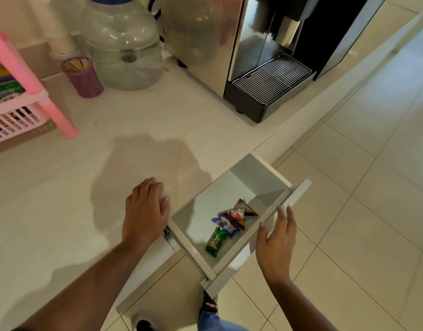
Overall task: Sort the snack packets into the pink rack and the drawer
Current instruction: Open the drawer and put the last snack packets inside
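At the far left the pink rack (26, 96) stands on the pale worktop (74, 187), with packets showing in its slatted tiers, too cut off at the frame edge to read. Just right of it is a purple cup (84, 77) full of sticks, then a large clear water bottle (124, 44), and further right a coffee machine (265, 68) with a ribbed drip tray.

Nearer, the left hand (146, 211) lies flat on the worktop edge, palm down, its grip loose and holding nothing, fingertips right by the drawer's left corner.

The drawer (205, 211) stands pulled out from under the worktop. Three snack packets lie together near its front wall: a green packet (215, 242) nearest, a blue Oreo packet (226, 225) overlapping it, and a dark salted-snack packet (242, 211) furthest.

The right hand (276, 244) is at the drawer front (287, 204), fingers spread and empty; whether it touches the panel cannot be told.
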